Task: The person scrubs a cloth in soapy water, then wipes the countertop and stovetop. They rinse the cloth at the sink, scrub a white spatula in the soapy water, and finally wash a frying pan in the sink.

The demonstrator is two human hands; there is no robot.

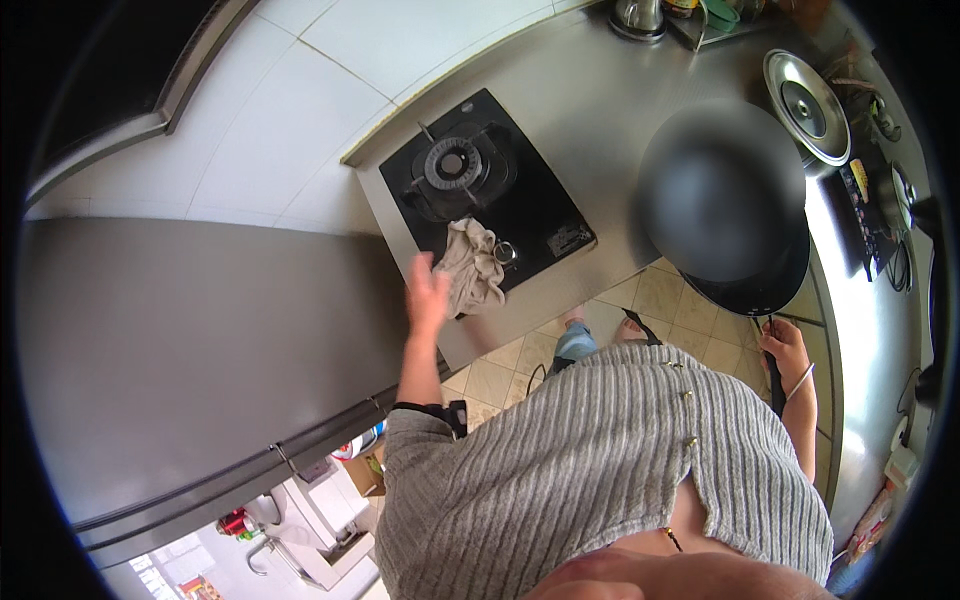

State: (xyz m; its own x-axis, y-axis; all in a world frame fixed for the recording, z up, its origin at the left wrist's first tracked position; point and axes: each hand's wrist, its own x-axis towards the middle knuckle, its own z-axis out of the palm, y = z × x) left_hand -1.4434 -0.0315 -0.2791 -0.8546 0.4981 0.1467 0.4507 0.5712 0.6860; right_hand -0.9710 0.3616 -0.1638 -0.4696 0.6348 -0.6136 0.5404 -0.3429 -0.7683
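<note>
My right hand [786,351] grips the handle of a black wok [739,296]. The wok is held over the counter's front edge at the right, and its inside is blurred. My left hand [426,298] is blurred at the front left corner of a black glass gas hob [536,191], fingers apart. Right beside its thumb side lies a crumpled beige cloth [474,271] on the hob; whether they touch is hard to tell. The round control knob [505,253] sits at the cloth's right edge. Behind the cloth is the single burner [453,164] with its pan supports.
A stainless steel counter [592,97] surrounds the hob and turns along the right side. A metal lid [806,109] rests beyond the wok, near a black cooktop [874,210]. At the back stands a metal kettle [637,19]. A tall grey panel [217,315] borders my left.
</note>
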